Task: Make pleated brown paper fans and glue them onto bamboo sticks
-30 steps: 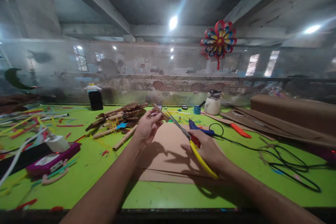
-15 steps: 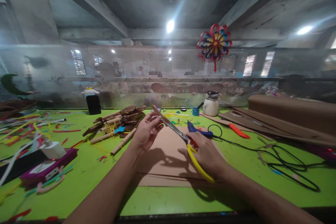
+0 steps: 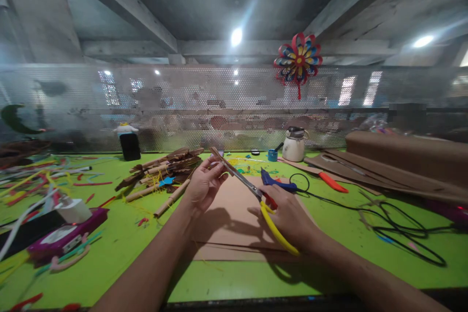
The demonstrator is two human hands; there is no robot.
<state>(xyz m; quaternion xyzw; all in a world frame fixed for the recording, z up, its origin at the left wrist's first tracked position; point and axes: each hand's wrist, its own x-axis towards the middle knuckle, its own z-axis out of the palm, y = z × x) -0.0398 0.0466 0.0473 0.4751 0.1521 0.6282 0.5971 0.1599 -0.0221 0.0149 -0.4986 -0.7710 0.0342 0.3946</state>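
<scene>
In the head view, the left hand [image 3: 206,183] pinches a thin brown strip [image 3: 216,153] between thumb and fingers, holding it up above the bench [image 3: 204,278]. The right hand [image 3: 290,207] has its fingers wrapped around the handles of a pair of scissors [image 3: 256,191], yellow on the outside with some red showing inside the grip. The blades point up and away toward the strip and overlap it from this angle; they look nearly together, but whether paper lies between them I cannot tell.

Beneath both hands is a flat brown sheet [image 3: 241,224], with a blue glue gun [image 3: 281,184] beside its far right part. To the left sits a heap of brown paper rolls and crumpled pieces [image 3: 179,158] with yellow strands among them and a blue star-like piece [image 3: 167,181] on it.

As for progress, the heap suggests that a number of brown pieces are already shaped, some apparently bound with the strands. The strip in hand seems to be mid-trim: no cut end can be made out, so this piece looks unfinished. The sheet shows no clear cuts, and how many pieces remain cannot be judged.
</scene>
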